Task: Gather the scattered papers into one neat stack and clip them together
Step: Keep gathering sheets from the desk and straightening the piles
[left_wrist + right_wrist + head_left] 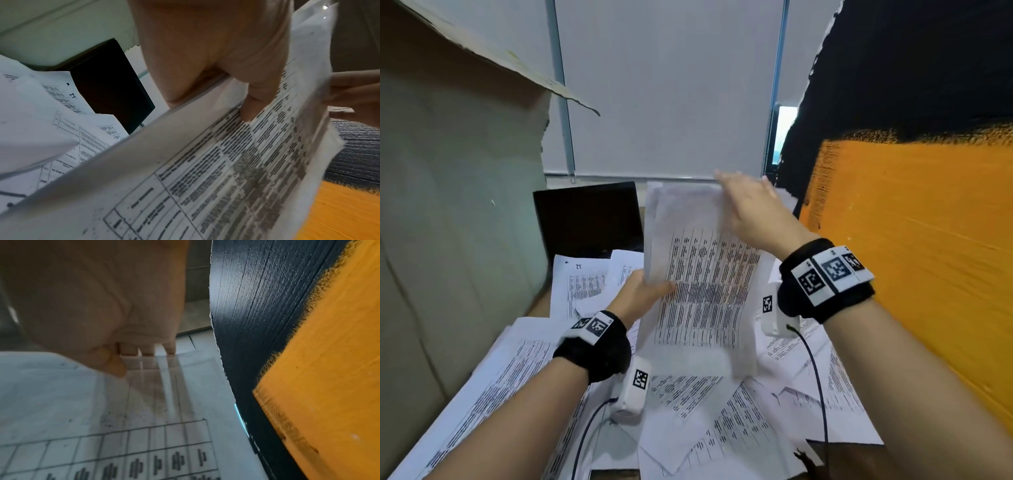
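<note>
Forearms in black wristbands reaching over loose printed papers (767, 428) strewn across the desk (541, 301), overlapping at every angle, none yet squared. Above that litter, held upright in the air, a small bundle of sheets (702, 294): long axis running near vertical, tipped slightly left at the top, printed table facing the wearer, lower edge hanging free just over the scattered pages. Left hand (640, 294) gripping the bundle's left edge at mid-height, thumb (252, 105) pressed on the printed face in the left wrist view. Right hand (753, 209) grasping the top right corner, thumb in front, fingers (148, 350) showing as shadows through the thin paper in the right wrist view. Count of sheets in the bundle hard to judge, perhaps two or three, top edges visibly out of step.

Risks from here, largest first: bundle sagging or folding along its unsupported lower half, thin paper with only two holds; inner sheet sliding out if either grip loosens during squaring; corners staying misaligned without a tap on the desk; creasing under the right thumb. No clip in view. Dark laptop (589, 216) standing behind, cardboard panel (458, 205) to the left, orange and black board (914, 240) to the right.
</note>
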A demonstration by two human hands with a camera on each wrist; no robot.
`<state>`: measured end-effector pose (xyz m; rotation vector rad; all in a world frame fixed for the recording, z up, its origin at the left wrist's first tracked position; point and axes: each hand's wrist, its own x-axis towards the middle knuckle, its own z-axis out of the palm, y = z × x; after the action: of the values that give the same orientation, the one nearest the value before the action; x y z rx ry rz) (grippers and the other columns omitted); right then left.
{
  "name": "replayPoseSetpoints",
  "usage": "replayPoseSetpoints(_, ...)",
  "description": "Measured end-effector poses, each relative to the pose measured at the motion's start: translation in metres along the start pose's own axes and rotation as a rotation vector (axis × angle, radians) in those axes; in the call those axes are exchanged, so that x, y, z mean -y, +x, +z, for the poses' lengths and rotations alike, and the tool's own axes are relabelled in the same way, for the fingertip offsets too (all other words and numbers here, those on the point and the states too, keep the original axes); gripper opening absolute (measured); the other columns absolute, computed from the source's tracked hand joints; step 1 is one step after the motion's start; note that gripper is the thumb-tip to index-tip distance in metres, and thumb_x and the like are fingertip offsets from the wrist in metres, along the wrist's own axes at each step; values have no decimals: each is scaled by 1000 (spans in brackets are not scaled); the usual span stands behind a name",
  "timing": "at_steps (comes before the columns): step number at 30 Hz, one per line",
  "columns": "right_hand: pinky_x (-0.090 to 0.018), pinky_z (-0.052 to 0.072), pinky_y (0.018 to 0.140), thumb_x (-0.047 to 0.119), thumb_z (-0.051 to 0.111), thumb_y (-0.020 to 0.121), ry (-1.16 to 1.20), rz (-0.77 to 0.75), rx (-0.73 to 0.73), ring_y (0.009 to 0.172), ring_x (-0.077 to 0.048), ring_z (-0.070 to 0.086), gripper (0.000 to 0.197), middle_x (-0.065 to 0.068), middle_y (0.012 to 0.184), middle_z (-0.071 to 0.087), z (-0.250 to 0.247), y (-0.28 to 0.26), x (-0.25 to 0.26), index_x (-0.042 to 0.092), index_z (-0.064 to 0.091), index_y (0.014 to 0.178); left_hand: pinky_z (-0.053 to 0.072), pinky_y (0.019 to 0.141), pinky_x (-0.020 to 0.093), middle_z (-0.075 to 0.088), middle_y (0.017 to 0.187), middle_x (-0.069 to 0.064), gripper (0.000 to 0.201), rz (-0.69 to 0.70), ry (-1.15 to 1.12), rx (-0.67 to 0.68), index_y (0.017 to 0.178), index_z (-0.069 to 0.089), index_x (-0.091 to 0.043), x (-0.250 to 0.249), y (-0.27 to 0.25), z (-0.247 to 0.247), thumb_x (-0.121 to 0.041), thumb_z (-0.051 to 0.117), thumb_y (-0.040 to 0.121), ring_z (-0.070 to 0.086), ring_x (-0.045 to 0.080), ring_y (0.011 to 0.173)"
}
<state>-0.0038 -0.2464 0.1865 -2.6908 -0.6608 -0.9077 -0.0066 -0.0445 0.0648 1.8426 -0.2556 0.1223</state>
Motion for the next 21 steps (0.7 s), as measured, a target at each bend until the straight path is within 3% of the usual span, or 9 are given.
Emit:
replayPoseSetpoints(3,-38,36,111,-1,47,92,132,-51,-170,125,-16,48,49,-2,133,54,-2,4,-7,16,47,138,47,84,23,67,105,-4,15,16,-36,-5,103,62,-23,1,1,0,-14,56,94,62,9,99)
replayPoseSetpoints(7,-30,51,88,11,59,91,112,-150,-261,93,-7,54,20,4,103,61,-7,4,-9,17,63,110,44,86,28,64,99,-5,10,-10,-44,-73,101,60,-19,3,3,1,-13,56,94,59,10,94)
replayPoseSetpoints(10,-35,55,78,11,62,90,9,-222,-333,87,-15,59,9,0,93,64,-5,-1,-7,14,67,97,46,84,27,66,103,1,10,-1,-40,-63,100,61,-19,4,3,2,-14,56,93,61,14,98)
replayPoseSetpoints(14,-34,54,76,9,68,84,-134,-359,-501,88,-24,62,10,-8,94,65,2,-4,-6,8,68,94,44,85,26,64,101,-5,14,-11,-64,-85,107,59,-19,3,4,4,-16,56,93,59,8,95)
replayPoseSetpoints(18,-32,54,71,12,70,83,-150,-336,-503,84,-23,59,16,-10,94,62,13,-8,-6,9,68,98,43,90,31,65,101,-3,13,-23,-58,-108,106,60,-17,3,5,4,-18,57,93,59,13,97)
replayPoseSetpoints(21,-34,51,77,18,72,80,-194,-291,-442,88,-24,61,24,-7,95,64,18,-10,-6,12,68,104,40,90,31,64,102,-6,13,-25,-75,-88,105,59,-20,3,3,3,-17,56,93,58,13,98)
